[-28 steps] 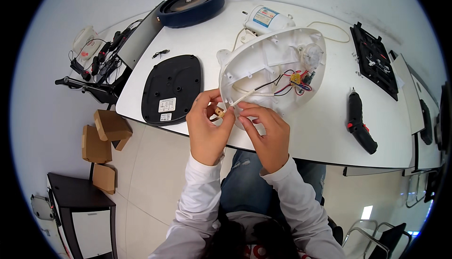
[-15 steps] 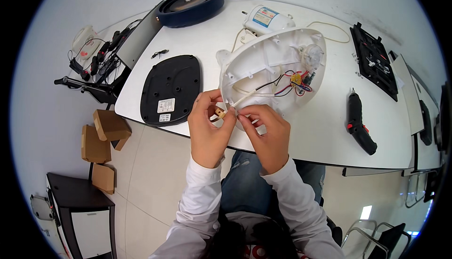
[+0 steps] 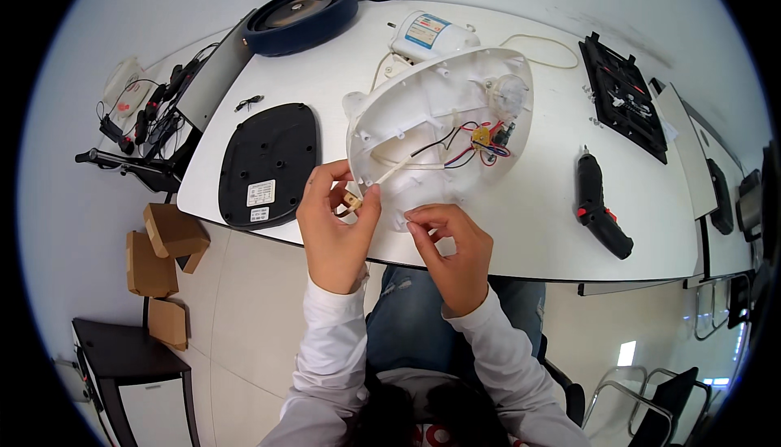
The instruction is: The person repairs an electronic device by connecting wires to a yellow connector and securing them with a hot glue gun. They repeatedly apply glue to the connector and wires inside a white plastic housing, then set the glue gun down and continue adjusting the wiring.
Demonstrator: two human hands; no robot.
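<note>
A white plastic fan base shell (image 3: 443, 109) lies hollow side up on the table, wires inside it. My left hand (image 3: 338, 231) is closed at its near left edge, thumb and fingers around a small tan block-like piece (image 3: 351, 200) beside the white cord (image 3: 394, 169). Just right of it, my right hand (image 3: 455, 256) is apart from the shell, thumb and index finger pinched; what they hold, if anything, is too small to make out. Inside the shell, red, black and blue wires meet a yellow part (image 3: 482, 135).
A black base plate (image 3: 268, 158) lies left, a black-and-red electric screwdriver (image 3: 600, 207) right. Behind the shell stands a white motor housing (image 3: 431, 38). A round dark blue appliance (image 3: 301, 20) and an open black tool case (image 3: 622, 97) lie farther back.
My right hand has drawn away from my left hand, toward me and down, still pinched. My left hand stays at the shell's edge. The whole view has shifted slightly.
</note>
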